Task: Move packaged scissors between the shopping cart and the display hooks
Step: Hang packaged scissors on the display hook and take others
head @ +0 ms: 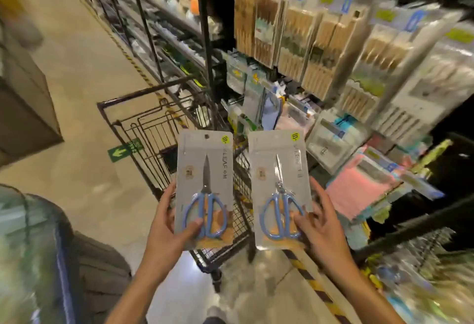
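Observation:
I hold two packs of blue-handled scissors upright over the near end of the black wire shopping cart (143, 128). My left hand (170, 231) grips the left scissors pack (205, 169) at its lower left corner, thumb across the front. The right scissors pack (278, 169) is held at its lower right by my right hand (320, 226), fingers over the blue handles. Both packs are grey with a hang hole and yellow logo at the top. The display rack (333, 49) with hanging goods stands to the right.
Packaged chopsticks and utensils (289, 36) hang on the rack; pink and blue cloths (359, 187) lie lower right. A black upright post (205, 41) rises beside the cart. The aisle floor (84, 72) stretches left, with a yellow-black stripe (310, 280) along the shelving.

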### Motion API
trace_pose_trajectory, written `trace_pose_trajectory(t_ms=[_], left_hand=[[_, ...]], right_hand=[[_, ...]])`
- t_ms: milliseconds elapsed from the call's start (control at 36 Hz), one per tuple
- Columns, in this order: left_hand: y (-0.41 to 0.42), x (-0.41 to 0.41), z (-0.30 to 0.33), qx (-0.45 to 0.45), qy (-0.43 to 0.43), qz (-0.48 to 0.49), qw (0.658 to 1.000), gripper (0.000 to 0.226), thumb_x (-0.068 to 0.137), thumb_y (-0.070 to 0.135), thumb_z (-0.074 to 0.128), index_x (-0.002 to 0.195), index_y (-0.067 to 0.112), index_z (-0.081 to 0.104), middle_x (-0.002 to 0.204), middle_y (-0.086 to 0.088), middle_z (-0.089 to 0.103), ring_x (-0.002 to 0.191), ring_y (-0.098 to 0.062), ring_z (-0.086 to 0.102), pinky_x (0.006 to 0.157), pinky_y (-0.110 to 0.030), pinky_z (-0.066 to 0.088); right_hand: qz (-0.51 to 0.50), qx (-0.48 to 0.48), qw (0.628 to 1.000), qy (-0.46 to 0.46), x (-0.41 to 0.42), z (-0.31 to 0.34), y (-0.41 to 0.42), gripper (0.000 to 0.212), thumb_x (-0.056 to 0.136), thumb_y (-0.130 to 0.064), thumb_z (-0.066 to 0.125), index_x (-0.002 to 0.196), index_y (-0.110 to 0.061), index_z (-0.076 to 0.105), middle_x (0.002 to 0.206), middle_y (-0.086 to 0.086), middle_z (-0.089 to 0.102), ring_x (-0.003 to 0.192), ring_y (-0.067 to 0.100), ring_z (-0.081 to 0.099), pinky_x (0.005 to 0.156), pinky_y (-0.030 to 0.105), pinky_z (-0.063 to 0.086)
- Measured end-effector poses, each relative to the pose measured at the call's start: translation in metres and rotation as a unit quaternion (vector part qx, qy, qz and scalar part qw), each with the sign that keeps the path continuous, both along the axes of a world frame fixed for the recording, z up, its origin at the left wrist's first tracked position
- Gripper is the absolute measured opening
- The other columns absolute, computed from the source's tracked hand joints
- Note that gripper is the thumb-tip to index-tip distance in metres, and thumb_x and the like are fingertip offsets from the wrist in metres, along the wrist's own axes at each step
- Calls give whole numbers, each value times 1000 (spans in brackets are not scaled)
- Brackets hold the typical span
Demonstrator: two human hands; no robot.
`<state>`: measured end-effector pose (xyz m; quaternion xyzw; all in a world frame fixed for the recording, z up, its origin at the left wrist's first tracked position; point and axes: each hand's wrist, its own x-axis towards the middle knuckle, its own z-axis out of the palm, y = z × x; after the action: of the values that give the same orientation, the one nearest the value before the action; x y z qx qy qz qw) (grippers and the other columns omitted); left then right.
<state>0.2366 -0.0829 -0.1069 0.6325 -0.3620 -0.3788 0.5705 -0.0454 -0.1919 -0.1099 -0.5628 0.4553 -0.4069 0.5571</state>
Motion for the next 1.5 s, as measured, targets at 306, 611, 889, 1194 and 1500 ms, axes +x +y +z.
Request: trace_pose_trajectory(t_ms=[306,611,889,1194,1500], left_hand=[[-22,-187,21,-61,-23,-124,990,93,76,32,86,145,62,32,153,18,46,135,-20,53,100,-61,50],[-40,-344,47,-136,-16,-248,959,94,82,18,81,154,48,28,161,4,37,144,-24,44,112,-61,38],[-54,-401,82,-162,-10,-313,936,97,83,12,81,148,60,28,149,16,51,134,-16,54,109,-57,46],[-117,-416,106,-205,-13,-322,924,97,82,8,82,148,57,31,151,19,47,138,-13,50,111,-57,43],[-168,-415,125,-212,3,-348,913,96,82,12,79,146,63,29,157,15,41,142,-18,44,114,-59,38]], right_hand=[[-120,-46,992,-10,-197,20,54,74,94,-14,64,145,-58,34,148,-3,54,131,21,58,108,52,48],[-252,-86,964,-12,-340,51,121,72,94,-14,64,146,-53,32,140,-23,57,126,11,61,105,50,51],[-325,-112,939,-16,-387,69,133,74,95,-9,65,148,-50,34,141,-17,59,118,18,67,89,42,61],[-372,-137,918,-5,-386,85,95,73,93,-21,68,146,-58,34,153,-12,47,135,20,54,103,53,52],[-401,-137,905,-41,-378,89,62,73,94,-11,66,139,-62,40,148,-11,54,135,21,54,111,55,44]])
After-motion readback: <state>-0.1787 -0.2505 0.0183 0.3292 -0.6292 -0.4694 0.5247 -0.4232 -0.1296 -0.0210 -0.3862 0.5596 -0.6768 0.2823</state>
